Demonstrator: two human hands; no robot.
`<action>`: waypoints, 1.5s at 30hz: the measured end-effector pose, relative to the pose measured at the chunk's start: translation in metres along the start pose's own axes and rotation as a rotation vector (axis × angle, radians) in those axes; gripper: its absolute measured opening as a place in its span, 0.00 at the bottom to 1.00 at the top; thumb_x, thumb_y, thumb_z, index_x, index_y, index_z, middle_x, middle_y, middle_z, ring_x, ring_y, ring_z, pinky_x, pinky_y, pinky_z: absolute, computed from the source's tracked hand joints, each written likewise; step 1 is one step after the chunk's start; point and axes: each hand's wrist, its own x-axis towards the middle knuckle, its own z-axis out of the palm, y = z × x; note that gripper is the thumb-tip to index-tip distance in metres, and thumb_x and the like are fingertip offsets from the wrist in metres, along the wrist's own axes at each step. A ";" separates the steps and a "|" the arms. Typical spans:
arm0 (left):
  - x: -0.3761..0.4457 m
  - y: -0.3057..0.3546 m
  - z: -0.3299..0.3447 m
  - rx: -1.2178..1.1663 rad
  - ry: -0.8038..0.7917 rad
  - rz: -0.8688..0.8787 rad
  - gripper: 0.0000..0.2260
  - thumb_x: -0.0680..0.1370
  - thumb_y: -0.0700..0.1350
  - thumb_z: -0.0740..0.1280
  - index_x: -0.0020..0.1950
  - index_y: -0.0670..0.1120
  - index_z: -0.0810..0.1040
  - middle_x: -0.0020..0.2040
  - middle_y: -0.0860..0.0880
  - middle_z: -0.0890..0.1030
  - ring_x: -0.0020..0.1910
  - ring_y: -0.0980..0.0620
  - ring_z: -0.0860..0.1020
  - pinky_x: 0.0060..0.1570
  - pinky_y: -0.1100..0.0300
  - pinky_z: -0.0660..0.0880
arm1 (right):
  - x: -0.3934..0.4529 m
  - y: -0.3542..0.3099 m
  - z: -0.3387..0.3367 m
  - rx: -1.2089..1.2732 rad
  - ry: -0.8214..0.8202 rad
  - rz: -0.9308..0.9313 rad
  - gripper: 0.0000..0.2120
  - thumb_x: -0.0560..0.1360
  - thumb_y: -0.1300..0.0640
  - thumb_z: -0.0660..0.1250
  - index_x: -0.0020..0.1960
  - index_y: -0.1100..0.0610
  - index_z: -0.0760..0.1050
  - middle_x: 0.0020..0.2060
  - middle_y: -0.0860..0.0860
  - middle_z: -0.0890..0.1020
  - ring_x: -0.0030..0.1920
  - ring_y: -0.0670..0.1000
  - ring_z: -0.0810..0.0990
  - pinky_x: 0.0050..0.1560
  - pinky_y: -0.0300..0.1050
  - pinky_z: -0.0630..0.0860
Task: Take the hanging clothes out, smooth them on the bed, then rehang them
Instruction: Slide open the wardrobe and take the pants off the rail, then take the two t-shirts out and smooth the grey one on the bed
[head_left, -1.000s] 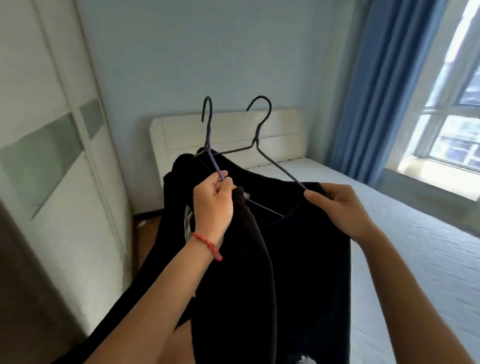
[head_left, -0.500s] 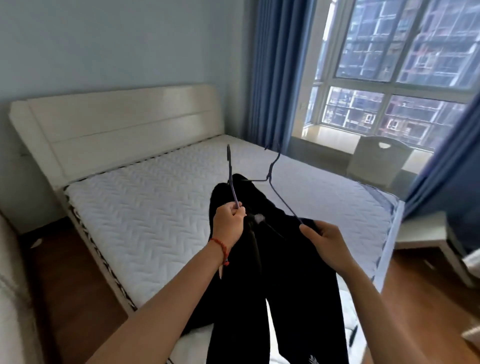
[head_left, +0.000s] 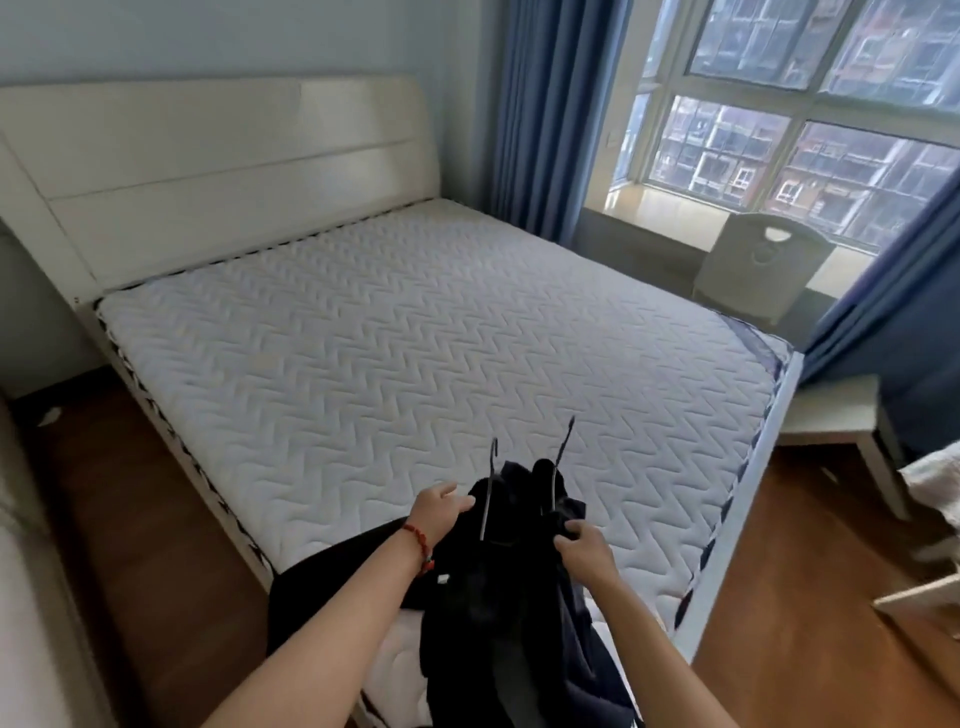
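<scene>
Black clothes (head_left: 488, 587) on two dark wire hangers (head_left: 491, 488) lie bunched at the near corner of the bed's white quilted mattress (head_left: 395, 338), their lower part hanging over the edge. My left hand (head_left: 439, 506), with a red bracelet at the wrist, rests on the left side of the clothes by one hanger, fingers loosely spread on the fabric. My right hand (head_left: 582, 545) pinches the dark cloth on the right. Both hanger hooks point away from me over the mattress.
A white headboard (head_left: 223, 171) stands at the far left. Blue curtains (head_left: 545, 114) frame a large window (head_left: 810, 93). A white chair (head_left: 758, 270) sits beyond the bed. A small white table (head_left: 841, 410) stands at the right. Wooden floor (head_left: 145, 519) runs along the left side.
My view swung from the wardrobe side toward the bed. Both hands lowered the clothes and hangers from mid-air down onto the mattress's near corner, and the left hand's grip on the hanger loosened.
</scene>
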 end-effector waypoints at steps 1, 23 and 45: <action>-0.010 -0.003 -0.015 0.039 0.028 0.012 0.20 0.75 0.40 0.65 0.66 0.39 0.70 0.63 0.43 0.75 0.64 0.45 0.73 0.64 0.62 0.66 | 0.001 -0.001 0.006 -0.040 -0.027 0.001 0.15 0.74 0.58 0.63 0.60 0.59 0.74 0.51 0.57 0.81 0.52 0.55 0.79 0.52 0.40 0.70; -0.383 -0.115 -0.328 0.365 1.416 -0.093 0.14 0.76 0.45 0.65 0.60 0.43 0.76 0.61 0.45 0.77 0.61 0.48 0.75 0.60 0.61 0.67 | -0.295 -0.296 0.288 -0.313 -1.006 -1.229 0.14 0.76 0.55 0.64 0.60 0.57 0.77 0.54 0.53 0.82 0.56 0.50 0.79 0.55 0.38 0.71; -0.696 0.060 -0.282 1.255 2.647 -0.717 0.16 0.72 0.49 0.60 0.55 0.43 0.79 0.59 0.41 0.76 0.62 0.41 0.72 0.59 0.50 0.67 | -0.700 -0.428 0.243 0.391 -1.833 -1.788 0.17 0.76 0.48 0.62 0.34 0.57 0.77 0.35 0.53 0.82 0.42 0.55 0.79 0.48 0.47 0.75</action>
